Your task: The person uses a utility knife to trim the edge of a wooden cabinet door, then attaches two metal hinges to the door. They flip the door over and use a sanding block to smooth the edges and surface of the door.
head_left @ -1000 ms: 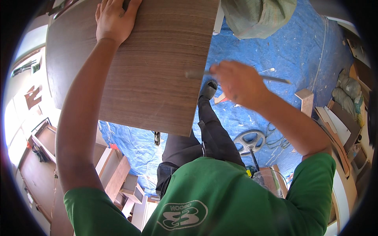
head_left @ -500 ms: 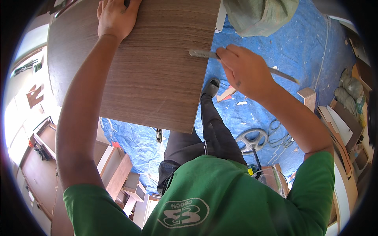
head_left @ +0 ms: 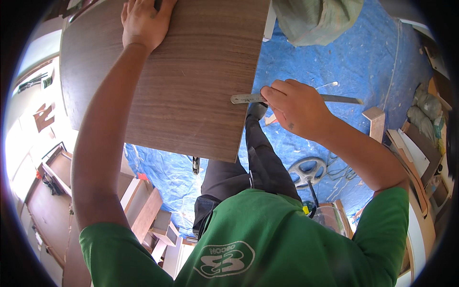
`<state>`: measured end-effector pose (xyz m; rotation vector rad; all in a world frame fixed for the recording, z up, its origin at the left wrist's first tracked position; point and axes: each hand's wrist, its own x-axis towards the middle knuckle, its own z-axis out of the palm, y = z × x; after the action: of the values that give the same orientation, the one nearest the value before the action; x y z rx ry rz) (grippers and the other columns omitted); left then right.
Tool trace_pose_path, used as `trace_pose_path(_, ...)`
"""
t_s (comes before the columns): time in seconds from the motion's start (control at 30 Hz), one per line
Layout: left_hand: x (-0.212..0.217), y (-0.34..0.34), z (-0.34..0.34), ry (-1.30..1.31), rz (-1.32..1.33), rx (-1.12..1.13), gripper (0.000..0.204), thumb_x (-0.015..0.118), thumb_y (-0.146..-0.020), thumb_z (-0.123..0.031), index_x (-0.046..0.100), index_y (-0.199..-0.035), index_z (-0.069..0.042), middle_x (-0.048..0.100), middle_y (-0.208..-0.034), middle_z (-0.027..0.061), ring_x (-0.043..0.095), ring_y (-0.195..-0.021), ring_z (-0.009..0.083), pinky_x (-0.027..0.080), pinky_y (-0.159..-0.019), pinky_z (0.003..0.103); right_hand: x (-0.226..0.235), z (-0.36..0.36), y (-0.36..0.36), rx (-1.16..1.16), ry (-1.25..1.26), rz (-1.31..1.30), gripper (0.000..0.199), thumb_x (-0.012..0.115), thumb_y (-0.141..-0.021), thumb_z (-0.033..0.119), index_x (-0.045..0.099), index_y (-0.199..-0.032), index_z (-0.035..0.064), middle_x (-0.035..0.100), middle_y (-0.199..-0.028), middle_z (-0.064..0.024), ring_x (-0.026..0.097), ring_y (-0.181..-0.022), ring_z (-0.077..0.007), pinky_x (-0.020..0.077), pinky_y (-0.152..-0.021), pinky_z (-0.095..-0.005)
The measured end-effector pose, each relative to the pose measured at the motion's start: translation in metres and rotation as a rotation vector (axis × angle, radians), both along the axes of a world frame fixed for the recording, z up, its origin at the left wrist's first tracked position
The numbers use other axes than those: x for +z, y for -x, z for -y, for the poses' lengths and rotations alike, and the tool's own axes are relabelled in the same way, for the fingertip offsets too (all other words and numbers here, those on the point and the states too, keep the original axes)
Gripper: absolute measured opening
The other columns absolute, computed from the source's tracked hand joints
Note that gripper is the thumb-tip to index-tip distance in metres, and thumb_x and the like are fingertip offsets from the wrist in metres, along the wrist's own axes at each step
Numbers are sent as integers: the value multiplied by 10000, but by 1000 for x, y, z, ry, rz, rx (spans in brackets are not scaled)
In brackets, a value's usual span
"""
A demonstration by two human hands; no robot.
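Observation:
A dark brown wood-grain board (head_left: 191, 81) lies in front of me. My left hand (head_left: 146, 24) rests flat on its far part, fingers spread, some fingertips cut off by the picture's top edge. In my right hand (head_left: 299, 105) is a steel ruler (head_left: 246, 98), a long thin metal strip with a rounded end. The fist closes round its middle, just right of the board's right edge. The rounded end reaches over that edge, and the other end sticks out to the right above the floor. Whether the strip touches the edge I cannot tell.
Blue sheeting (head_left: 354, 62) with scraps covers the floor. A pale sack (head_left: 318, 19) stands beyond the board's far right corner. A grey wheel-shaped base (head_left: 307, 172) with a cable stands right of my legs. Offcuts (head_left: 416, 153) pile up at right; wooden pieces (head_left: 148, 215) lie lower left.
My right hand has moved nearer to me along the board's right edge with the steel ruler, which now lies more level. My left hand stays on the board; the view has shifted slightly.

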<state>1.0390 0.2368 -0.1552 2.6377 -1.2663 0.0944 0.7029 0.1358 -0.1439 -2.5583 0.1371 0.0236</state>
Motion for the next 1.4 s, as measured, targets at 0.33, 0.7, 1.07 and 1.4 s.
trace_pose_path(0.33,0,-1,-3,7,2,-1,641,478,-1048,-485,477,-1511,-42,376,-1629,183,292,-1526,352,190,-1263,468,-14,27,-26,-59,164,183,164,675,-866,113,684,-1023,67,657,-991,-53,671,-842,-231,557,-676,-408)
trace_pose_path(0.7,-1,-1,-7,6,22,9,649,485,-1044,-491,476,-1514,-44,383,-1627,173,297,-1522,347,195,-1261,464,3,-8,1,-207,-107,5,218,652,-994,226,709,-1114,54,629,-881,-125,662,-833,-312,535,-704,-428)
trace_pose_path(1.07,-6,-6,-8,51,44,-26,650,467,-1045,-500,479,-1511,-47,385,-1624,181,305,-1517,353,207,-1256,459,-12,-5,-12,-197,69,117,358,586,-1028,416,676,-930,84,603,-801,-97,641,-735,-302,536,-651,-427)
trace_pose_path(1.4,-5,-3,-7,27,35,-13,667,445,-1050,-522,462,-1527,-56,369,-1633,179,288,-1527,346,199,-1259,455,9,-56,28,-247,-214,19,297,649,-997,357,694,-952,67,630,-820,-103,666,-746,-299,542,-629,-445)
